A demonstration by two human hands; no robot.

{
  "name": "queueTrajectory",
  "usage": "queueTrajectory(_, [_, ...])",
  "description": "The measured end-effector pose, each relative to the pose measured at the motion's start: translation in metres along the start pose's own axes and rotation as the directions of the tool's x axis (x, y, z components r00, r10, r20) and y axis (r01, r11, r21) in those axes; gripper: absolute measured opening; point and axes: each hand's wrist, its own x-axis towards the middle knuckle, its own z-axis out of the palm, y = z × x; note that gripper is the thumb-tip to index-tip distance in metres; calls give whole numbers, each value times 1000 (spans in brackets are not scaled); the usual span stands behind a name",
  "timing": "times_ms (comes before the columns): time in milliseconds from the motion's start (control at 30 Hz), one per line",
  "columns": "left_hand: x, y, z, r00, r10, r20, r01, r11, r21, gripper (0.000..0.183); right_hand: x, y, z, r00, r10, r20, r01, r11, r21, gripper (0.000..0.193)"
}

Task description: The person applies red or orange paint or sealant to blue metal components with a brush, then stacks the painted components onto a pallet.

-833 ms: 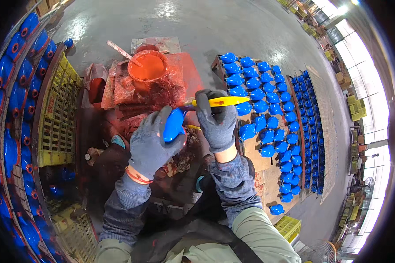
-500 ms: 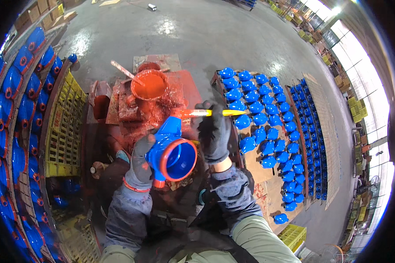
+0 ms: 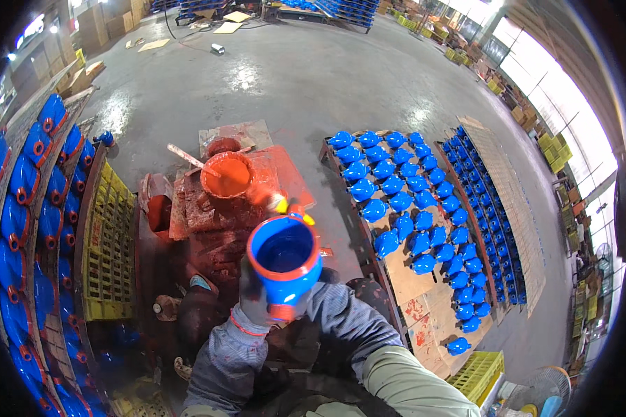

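Observation:
My left hand (image 3: 253, 290), in a dark grey glove, grips a glossy blue, hollow pump-like casting (image 3: 300, 279) from its left side. The casting's wide round mouth faces up toward me, with a red-painted rim, and a smaller red-ended outlet points down toward my body. Beyond the casting, my right hand (image 3: 295, 207) is mostly hidden and blurred, its fingers closed around a yellow-handled paintbrush (image 3: 282, 206). The brush's red end is smeared by motion close to a bucket of red paint (image 3: 227, 175). A paint-covered stick (image 3: 185, 156) leans in that bucket.
Red-crusted boards (image 3: 195, 205) carry the bucket, with another red-stained container (image 3: 160, 212) at their left. Several blue castings stand on a cardboard-topped table (image 3: 410, 292) to the right. Racks of red-rimmed blue castings (image 3: 17, 219) and a yellow crate (image 3: 109, 243) line the left.
The casting has turned so its mouth faces up, and sits farther right in view. My right hand has swung left behind it with the brush. The view has tilted up.

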Motion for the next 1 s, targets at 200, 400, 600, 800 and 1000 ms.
queueTrajectory(200, [4, 46, 28, 960, -239, 148, 281, 841, -463, 84, -15, -81, 5, 942, -231, -242, 141, 930, -339, 37])
queueTrajectory(400, [-1, 44, 38, 923, 372, -101, -192, 671, 716, 87, -57, -66, 93, 563, -696, -446, 132, 608, -782, 39])
queueTrajectory(600, [-31, 45, 50, 776, 372, 509, -400, -334, 853, 87, -93, -56, 182, 628, -770, 109, 133, -32, -991, 46])
queueTrajectory(800, [-80, 26, 71, 695, 451, 560, -401, -404, 822, 71, -118, -45, 201, 722, -691, -25, 80, 119, -990, 22])
queueTrajectory(1000, [-138, 41, 108, 741, 651, 164, -178, -45, 983, 91, -144, -44, 144, 759, -611, -224, 86, 435, -896, 26])
